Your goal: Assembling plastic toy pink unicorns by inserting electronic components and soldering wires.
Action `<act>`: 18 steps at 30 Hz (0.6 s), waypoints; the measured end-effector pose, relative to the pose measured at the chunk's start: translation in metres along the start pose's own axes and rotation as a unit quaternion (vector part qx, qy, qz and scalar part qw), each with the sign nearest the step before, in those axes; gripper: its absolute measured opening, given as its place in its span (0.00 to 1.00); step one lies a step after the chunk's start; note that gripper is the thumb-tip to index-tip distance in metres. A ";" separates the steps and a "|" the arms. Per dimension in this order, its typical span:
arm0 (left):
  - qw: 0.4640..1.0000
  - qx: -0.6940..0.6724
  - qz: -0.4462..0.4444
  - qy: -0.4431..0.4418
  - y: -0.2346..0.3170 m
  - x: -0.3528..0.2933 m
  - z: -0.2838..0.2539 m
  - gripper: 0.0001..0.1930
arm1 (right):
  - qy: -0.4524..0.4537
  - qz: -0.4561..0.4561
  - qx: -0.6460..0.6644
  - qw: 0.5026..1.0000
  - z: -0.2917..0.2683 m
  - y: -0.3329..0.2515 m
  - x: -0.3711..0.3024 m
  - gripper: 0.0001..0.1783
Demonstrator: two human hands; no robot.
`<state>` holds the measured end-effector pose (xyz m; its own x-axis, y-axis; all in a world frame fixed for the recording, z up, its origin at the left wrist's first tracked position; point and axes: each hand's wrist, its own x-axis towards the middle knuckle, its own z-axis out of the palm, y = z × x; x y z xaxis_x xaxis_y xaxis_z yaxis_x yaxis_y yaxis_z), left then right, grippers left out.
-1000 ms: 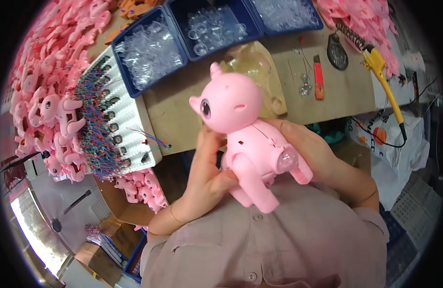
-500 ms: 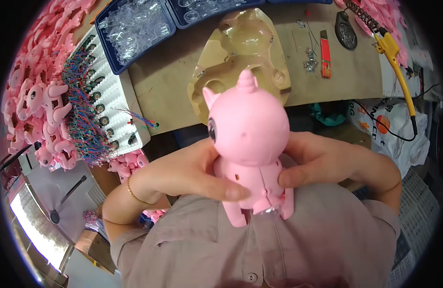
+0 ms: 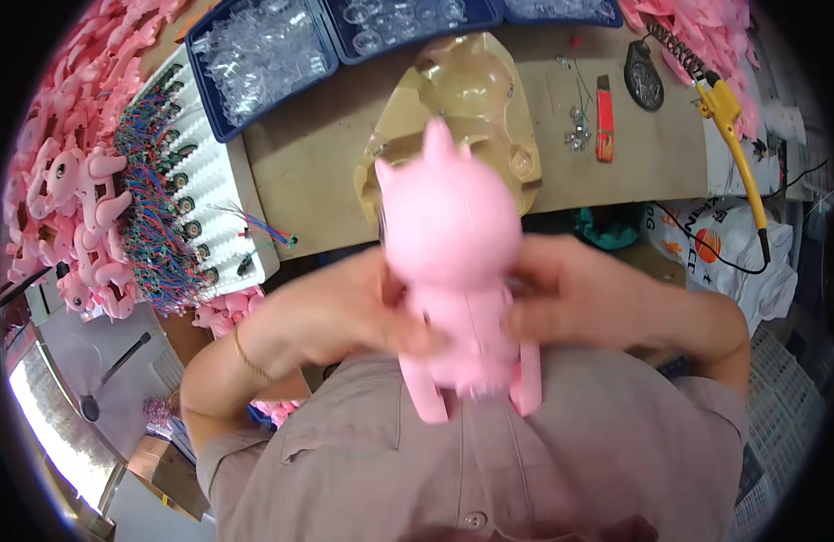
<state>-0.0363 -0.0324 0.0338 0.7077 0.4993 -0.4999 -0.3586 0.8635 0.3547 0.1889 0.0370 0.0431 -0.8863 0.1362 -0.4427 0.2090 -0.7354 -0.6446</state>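
A pink toy unicorn (image 3: 457, 226) is held up between both my hands, close to my chest, with its horn toward the bench. The seam along its body faces me and the legs point down at my shirt. My left hand (image 3: 367, 303) is closed round the toy's left side, thumb lying across the body. On the other side my right hand (image 3: 561, 289) grips it, thumb pressed near the seam. Both hands' other fingers are hidden behind the toy. Just beyond it on the bench lies a tan moulded fixture (image 3: 471, 77) with hollows.
Blue trays (image 3: 263, 68) of clear plastic parts line the back. At left stand a white foam tray (image 3: 223, 199) with wired speakers and a heap of pink toy parts (image 3: 74, 181). A red cutter (image 3: 605, 122) and a yellow-handled tool (image 3: 728, 113) lie right; a fan (image 3: 92, 406) stands lower left.
The toy has tipped and shifted slightly left and toward me, showing more of its back and less of its eye. Both hands have stayed closed on it.
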 end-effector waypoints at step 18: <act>0.985 0.008 0.171 -0.002 -0.036 0.019 -0.013 0.37 | 0.097 -0.438 -0.353 0.821 0.000 -0.043 0.043 0.45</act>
<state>-0.0182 -0.0531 0.0016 0.5484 0.7611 -0.3464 -0.5677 0.6430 0.5141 0.1418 0.0740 0.0518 -0.7561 0.5614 0.3363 -0.2249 0.2596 -0.9391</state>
